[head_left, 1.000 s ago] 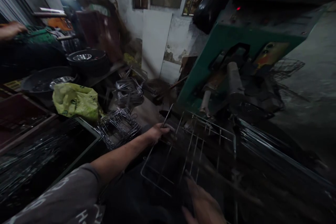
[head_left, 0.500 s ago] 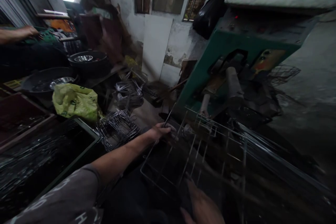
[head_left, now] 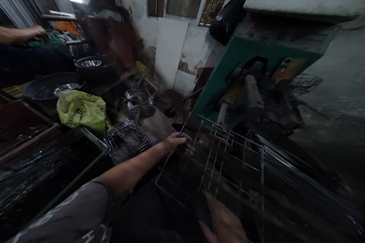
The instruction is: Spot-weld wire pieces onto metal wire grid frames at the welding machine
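Observation:
A flat wire rack (head_left: 209, 159) lies tilted in front of me, its upper edge close to the green machine (head_left: 216, 72). My left hand (head_left: 177, 143) is closed on the rack's left side wire, with the thumb on top. At the near edge is my right hand (head_left: 225, 218), smeared by motion, with thumb and fingers on either side of the rack's near wire. Its fingertips are dark and hard to make out. The machine's thick grey rod (head_left: 253, 91) and a smaller rod (head_left: 222, 114) stick out above the rack.
Stacked wire frames (head_left: 128, 140) sit left of my forearm, beside a yellow-green plastic bag (head_left: 81, 109). Dark basins (head_left: 42, 79) stand farther back. Long metal wires (head_left: 288, 163) lie at right. A co-worker's hand (head_left: 35, 32) shows at far left; a bin of wire (head_left: 97, 148) is nearer.
The rack has turned slightly, its right end shifting a little left. My right hand has moved slightly down and right; my left hand keeps nearly the same place. The co-worker's hand has moved right.

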A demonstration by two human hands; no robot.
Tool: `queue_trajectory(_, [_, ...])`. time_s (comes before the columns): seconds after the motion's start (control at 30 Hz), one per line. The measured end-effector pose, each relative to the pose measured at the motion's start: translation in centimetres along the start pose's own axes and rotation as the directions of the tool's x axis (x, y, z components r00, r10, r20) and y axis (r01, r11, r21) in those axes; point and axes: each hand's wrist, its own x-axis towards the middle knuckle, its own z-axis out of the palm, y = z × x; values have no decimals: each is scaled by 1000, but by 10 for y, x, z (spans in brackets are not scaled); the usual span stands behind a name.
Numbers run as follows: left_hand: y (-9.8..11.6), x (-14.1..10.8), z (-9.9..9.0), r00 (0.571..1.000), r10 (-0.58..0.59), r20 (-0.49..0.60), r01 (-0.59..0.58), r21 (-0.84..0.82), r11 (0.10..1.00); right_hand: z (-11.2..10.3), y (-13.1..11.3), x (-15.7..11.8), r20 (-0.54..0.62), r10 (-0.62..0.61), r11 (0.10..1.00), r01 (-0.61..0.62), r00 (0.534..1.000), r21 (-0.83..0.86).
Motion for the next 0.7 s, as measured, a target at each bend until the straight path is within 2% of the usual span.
queue_trajectory(0.17, [5, 19, 1, 1000, 4, 16, -4, -1, 1000, -8, 15, 12, 11, 29, 998, -28, 1000, -53])
queue_trajectory(0.37, [6, 34, 2, 1000, 20, 4, -20, -5, 1000, -14, 22, 21, -32, 84, 992, -87, 996, -92])
queue_trajectory(0.5, [5, 41, 3, 1000, 24, 19, -24, -33, 999, -14, 32, 22, -59, 60, 994, -65, 996, -83])
queue_trajectory(0.7, [5, 51, 4, 1000, 25, -17, -26, -41, 999, -13, 47, 21, -137, 24, 995, -36, 990, -89])
